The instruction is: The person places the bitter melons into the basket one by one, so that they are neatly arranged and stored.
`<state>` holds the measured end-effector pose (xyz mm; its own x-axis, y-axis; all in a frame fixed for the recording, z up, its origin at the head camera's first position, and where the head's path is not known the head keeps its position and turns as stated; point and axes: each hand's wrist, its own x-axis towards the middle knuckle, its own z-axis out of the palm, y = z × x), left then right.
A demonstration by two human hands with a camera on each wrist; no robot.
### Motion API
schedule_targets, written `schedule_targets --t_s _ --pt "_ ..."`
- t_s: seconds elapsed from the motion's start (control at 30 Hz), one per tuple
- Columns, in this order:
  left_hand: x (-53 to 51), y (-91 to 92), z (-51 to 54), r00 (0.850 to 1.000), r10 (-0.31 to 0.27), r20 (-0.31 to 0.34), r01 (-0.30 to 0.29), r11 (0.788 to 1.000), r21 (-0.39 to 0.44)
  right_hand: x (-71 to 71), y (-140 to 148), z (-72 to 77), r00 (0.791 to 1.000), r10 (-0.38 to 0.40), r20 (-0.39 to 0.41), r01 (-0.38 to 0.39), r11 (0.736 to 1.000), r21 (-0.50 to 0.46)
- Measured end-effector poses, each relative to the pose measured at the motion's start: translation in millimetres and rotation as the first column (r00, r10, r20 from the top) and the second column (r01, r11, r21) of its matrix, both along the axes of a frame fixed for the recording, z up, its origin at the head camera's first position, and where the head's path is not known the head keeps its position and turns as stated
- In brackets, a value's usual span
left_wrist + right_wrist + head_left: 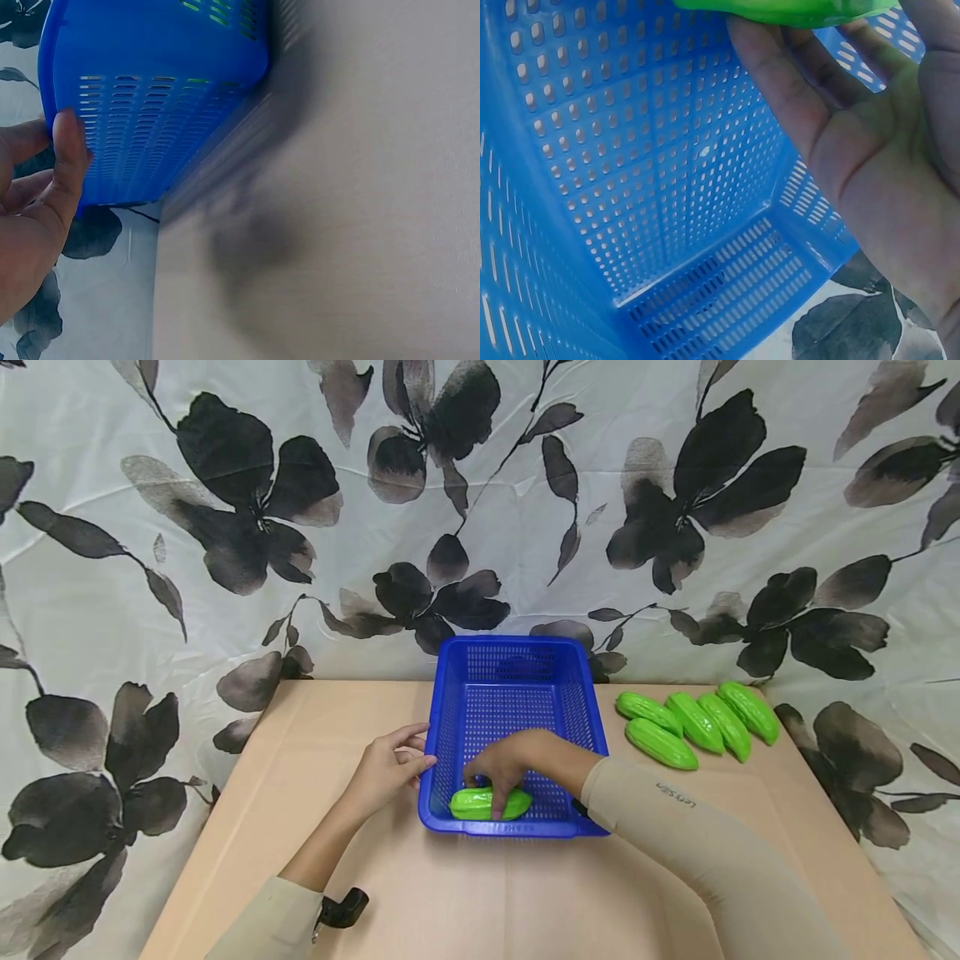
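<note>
A blue perforated plastic basket (442,718) stands on the table with its long sides running away from me. Inside it, near the front wall, lies a bright green ridged vegetable (468,804), long and shiny. My right hand (517,758) reaches in from above and grips it, thumb on the near side, fingers partly hidden behind. In the right wrist view, fingertips meet the underside of the green vegetable (795,11). On the basket's left side, my left hand (388,770) pinches the rim; the left wrist view shows the thumb (69,146) against the outer wall.
Several more green ridged vegetables (693,722) lie grouped on the table (495,902), right of the basket. Behind the table hangs a white cloth (525,543) with dark flowers. A small black device (343,908) is worn at my left wrist.
</note>
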<state>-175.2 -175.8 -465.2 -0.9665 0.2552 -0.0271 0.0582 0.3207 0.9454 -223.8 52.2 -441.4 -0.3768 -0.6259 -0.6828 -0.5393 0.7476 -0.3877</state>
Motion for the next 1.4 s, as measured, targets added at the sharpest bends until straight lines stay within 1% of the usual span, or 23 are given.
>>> schedule_targets --t_s 0.13,0.2,0.4,0.5,0.63,0.77,0.97,1.07,1.17,1.27,1.4 --pt "0.0 0.7 -1.3 1.000 -0.006 0.003 0.006 1.000 0.013 0.8 1 -1.2 1.000 -0.012 0.007 0.012 1.000 0.006" --pt "-0.3 1.1 -2.5 1.000 -0.011 0.005 0.011 1.000 0.019 1.1 1 -2.1 1.000 -0.006 -0.004 0.006 1.000 0.010" --pt "0.7 3.0 -2.6 1.000 -0.006 0.005 0.006 1.000 0.012 0.8 4 -0.9 0.995 0.075 -0.070 -0.074 0.997 0.013" --pt "0.7 3.1 -2.2 1.000 -0.005 0.002 0.005 1.000 0.007 -0.7 6 3.4 0.992 0.091 -0.088 -0.090 0.996 0.010" --pt "-0.7 3.3 -1.6 1.000 -0.008 -0.008 0.008 1.000 0.004 -5.1 11 12.5 0.994 0.054 -0.094 -0.055 0.998 -0.007" --pt "-2.6 3.9 -1.6 1.000 -0.018 -0.018 0.018 1.000 0.005 -10.0 20 27.4 0.992 -0.004 -0.127 -0.001 0.999 -0.034" --pt "-3.0 4.3 -1.2 1.000 -0.019 -0.013 0.019 1.000 0.013 -12.8 38 55.3 0.976 -0.083 -0.203 0.065 0.993 -0.095" --pt "-2.0 3.1 0.4 1.000 -0.019 -0.008 0.019 1.000 0.011 -12.1 50 67.3 0.963 -0.122 -0.239 0.088 0.985 -0.150" --pt "-1.3 0.6 1.5 1.000 -0.019 -0.011 0.019 1.000 0.002 -9.5 63 78.0 0.950 -0.161 -0.267 0.099 0.968 -0.232" --pt "-0.7 -1.0 1.2 1.000 -0.020 -0.011 0.020 1.000 0.001 -4.1 78 86.2 0.933 -0.205 -0.298 0.108 0.944 -0.312" --pt "0.3 -1.3 -0.8 1.000 -0.017 -0.006 0.017 1.000 0.004 5.4 100 89.4 0.902 -0.295 -0.316 0.150 0.899 -0.411"
